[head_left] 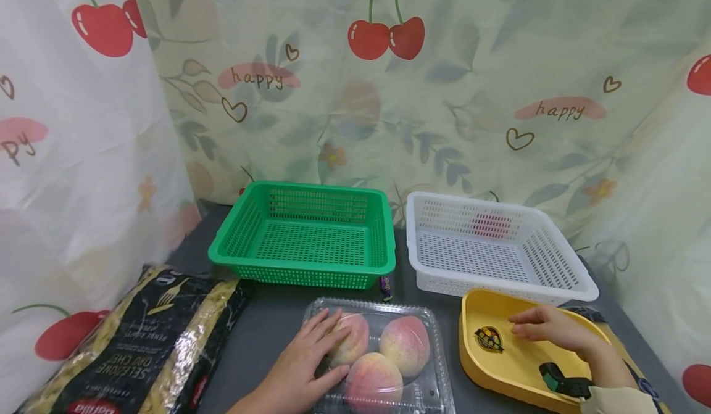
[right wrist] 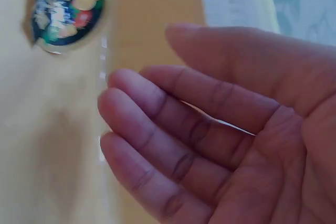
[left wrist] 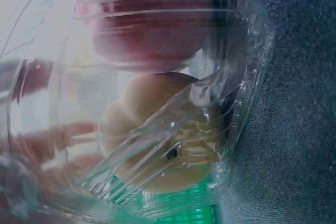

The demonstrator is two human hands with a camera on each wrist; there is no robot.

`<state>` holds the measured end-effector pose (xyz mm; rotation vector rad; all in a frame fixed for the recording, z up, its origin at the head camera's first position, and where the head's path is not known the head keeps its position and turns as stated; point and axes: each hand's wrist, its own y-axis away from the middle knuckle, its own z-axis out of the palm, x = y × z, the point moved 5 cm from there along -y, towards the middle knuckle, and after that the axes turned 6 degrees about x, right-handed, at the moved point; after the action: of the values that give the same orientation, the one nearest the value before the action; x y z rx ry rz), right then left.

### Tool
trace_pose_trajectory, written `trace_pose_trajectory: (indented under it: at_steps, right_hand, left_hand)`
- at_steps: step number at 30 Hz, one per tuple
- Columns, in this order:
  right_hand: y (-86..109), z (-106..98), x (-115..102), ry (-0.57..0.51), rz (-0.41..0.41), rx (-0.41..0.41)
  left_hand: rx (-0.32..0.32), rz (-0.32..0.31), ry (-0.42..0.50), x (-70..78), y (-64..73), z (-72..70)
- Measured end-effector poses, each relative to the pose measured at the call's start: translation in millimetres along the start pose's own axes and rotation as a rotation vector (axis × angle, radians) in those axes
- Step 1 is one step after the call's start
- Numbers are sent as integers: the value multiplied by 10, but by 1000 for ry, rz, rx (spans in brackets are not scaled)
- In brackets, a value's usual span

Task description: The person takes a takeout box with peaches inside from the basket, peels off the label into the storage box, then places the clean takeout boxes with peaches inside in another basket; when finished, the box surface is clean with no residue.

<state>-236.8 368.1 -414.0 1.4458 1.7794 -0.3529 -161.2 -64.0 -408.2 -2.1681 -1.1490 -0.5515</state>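
A clear plastic clamshell box (head_left: 436,364) with three peaches (head_left: 404,346) lies at the front of the table. My left hand (head_left: 302,364) rests on its left side, fingers extended over the lid above one peach. The left wrist view shows the clear box (left wrist: 252,77) close up, with peaches (left wrist: 157,98) behind the plastic. Over a yellow tray (head_left: 472,371) hovers my right hand (head_left: 561,331), its fingers loosely bent and holding nothing. A dark oval sticker (head_left: 489,339) with fruit pictures is in that tray; the right wrist view shows the sticker (right wrist: 71,11) beyond my right fingertips (right wrist: 126,156).
A green basket (head_left: 302,277) stands at the back left, a white basket (head_left: 444,284) at the back right. A bag of penne pasta (head_left: 133,346) lies at the left. One small purple wrapped item (head_left: 386,287) is by the green basket. Another package (head_left: 633,358) is partly hidden behind my right arm.
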Motion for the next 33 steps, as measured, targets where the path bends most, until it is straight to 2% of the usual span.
trace_pose_trajectory:
  at_steps: [6, 10, 14, 18, 21, 25, 28, 33]
  right_hand:
    - [118, -213, -18, -43, 27, 48]
    - [194, -401, -30, -54, -10, 87]
    - [269, -611, -33, -20, -34, 154]
    - [324, -782, -36, 21, -8, 247]
    - [325, -899, -40, 6, -14, 296]
    - [303, -1033, -61, -82, -86, 314]
    - [279, -1109, -63, -125, -112, 340]
    - [196, -1212, 34, -160, -49, 419]
  left_hand:
    - [9, -3, 1, -3, -2, -4]
    - [26, 0, 18, -14, -2, 4]
    - [38, -24, 44, -35, -3, 8]
    - [22, -66, 71, -61, -7, 11]
    - [11, -77, 79, -69, -9, 16]
    - [21, -69, 78, -62, -5, 16]
    - [24, -65, 78, -57, -1, 14]
    - [32, -57, 72, -54, 2, 13]
